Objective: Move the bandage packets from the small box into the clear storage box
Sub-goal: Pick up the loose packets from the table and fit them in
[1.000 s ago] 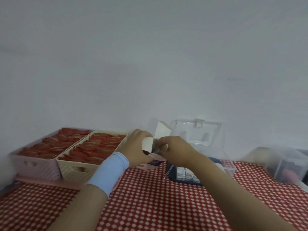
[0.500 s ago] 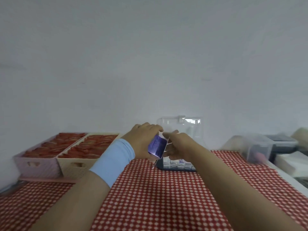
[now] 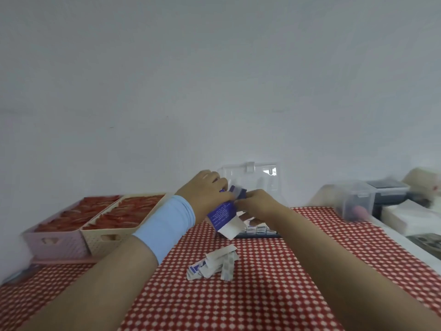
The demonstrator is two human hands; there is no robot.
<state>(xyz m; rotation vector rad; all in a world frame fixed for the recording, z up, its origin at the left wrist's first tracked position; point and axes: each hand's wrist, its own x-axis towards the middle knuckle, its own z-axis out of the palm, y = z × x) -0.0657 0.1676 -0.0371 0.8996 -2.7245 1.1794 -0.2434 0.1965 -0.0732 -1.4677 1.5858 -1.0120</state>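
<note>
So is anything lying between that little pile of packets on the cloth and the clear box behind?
Only the small box, held tipped by both hands above the cloth. The packets lie loose in front; the clear storage box stands open behind.

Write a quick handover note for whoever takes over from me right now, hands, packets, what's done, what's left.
Left hand grips the small blue box, tipped open end down; right hand holds its top flap.
A pile of bandage packets lies on the checked cloth, short of the clear storage box.
That box stands open, packets already lined inside.
Left: move the pile in, check the small box is empty.
</note>
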